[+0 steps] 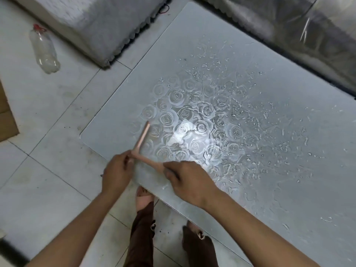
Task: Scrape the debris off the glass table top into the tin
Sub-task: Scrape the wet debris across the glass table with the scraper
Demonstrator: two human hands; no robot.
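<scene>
A rectangular glass table top (289, 180) with a rose pattern lies under me, strewn with whitish flakes of debris (240, 116) across its middle and right. I hold a pink T-shaped scraper (143, 135) near the table's near-left corner. My right hand (189, 180) grips its handle. My left hand (117, 170) pinches the near end of its long blade, which points away over the glass. No tin is in view.
An empty plastic bottle with a red cap (44, 49) lies on the tiled floor at upper left. A grey sofa (96, 24) stands behind it, another sofa (308, 35) along the table's far side. Cardboard (5, 120) at the left edge. My feet (144, 197) stand by the table.
</scene>
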